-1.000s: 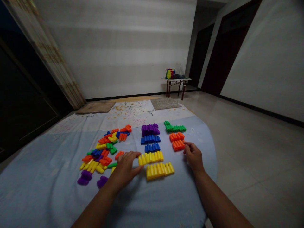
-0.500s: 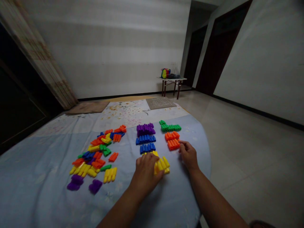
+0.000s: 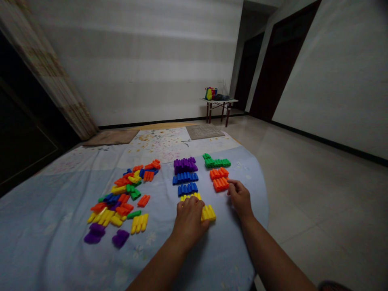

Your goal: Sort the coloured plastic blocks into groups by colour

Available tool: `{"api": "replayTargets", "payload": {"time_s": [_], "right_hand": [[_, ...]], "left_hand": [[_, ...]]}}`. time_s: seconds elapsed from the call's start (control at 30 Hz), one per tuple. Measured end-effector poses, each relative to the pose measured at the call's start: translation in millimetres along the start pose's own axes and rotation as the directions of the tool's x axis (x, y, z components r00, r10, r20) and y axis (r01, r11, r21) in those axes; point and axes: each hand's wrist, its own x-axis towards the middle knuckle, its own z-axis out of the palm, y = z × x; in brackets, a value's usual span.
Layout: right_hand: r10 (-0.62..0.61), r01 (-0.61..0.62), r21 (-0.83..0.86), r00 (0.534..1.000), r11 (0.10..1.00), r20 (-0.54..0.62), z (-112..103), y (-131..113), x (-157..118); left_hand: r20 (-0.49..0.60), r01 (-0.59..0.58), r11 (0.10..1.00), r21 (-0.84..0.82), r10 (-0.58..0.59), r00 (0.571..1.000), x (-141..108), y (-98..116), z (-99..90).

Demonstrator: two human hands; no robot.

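My left hand [image 3: 190, 218] is closed over a row of yellow plastic toy blocks [image 3: 209, 212], which juts out to its right. Another yellow row [image 3: 191, 197] lies just beyond the fingers, partly covered. The bent fingers of my right hand [image 3: 240, 197] are closed at the right end of the nearer orange toy block row [image 3: 221, 184]; the grip itself is partly hidden. Behind that row lies a second orange row [image 3: 218, 173], then a green group [image 3: 216, 162]. Two blue rows [image 3: 188, 188] and a purple stack [image 3: 185, 165] line up beyond my left hand.
A mixed heap of loose blocks [image 3: 121, 199] spreads over the left of the blue cloth [image 3: 169, 258], with purple pieces [image 3: 120, 238] at its near side. The round table edge curves past my right arm. A small side table [image 3: 220, 100] stands by the far wall.
My left hand has settled lower and slightly right over the yellow blocks, which have shifted and now lie flatter. My right hand stays by the orange row.
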Motion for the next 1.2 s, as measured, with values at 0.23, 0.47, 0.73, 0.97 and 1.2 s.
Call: {"api": "replayTargets", "payload": {"time_s": [0.23, 0.47, 0.73, 0.97, 1.2], "right_hand": [[0.007, -0.006, -0.014, 1.0, 1.0, 0.016, -1.7, -2.0, -1.7], [0.051, -0.049, -0.091, 0.999, 0.995, 0.018, -4.9, -2.0, -3.1], [0.066, -0.063, -0.097, 0.998, 0.993, 0.021, -3.7, -0.3, -1.7], [0.061, -0.058, -0.103, 0.998, 0.993, 0.021, -3.9, -5.1, -3.2], [0.041, -0.039, -0.117, 0.999, 0.992, 0.021, -4.8, 0.0, -1.6]], "left_hand": [[-0.011, 0.011, 0.998, -0.056, -0.012, 1.0, -3.3, 1.6, 1.6], [-0.234, 0.093, 0.992, -0.088, -0.111, 0.966, -20.4, -34.4, -22.8], [-0.224, 0.491, 0.828, 0.269, -0.442, 0.869, -59.2, -115.6, -57.6], [-0.13, 0.5, 0.824, 0.265, -0.483, 0.866, -66.9, -120.6, -54.9], [0.03, 0.294, 0.955, 0.045, -0.295, 0.955, -59.6, -116.7, -53.1]]}}
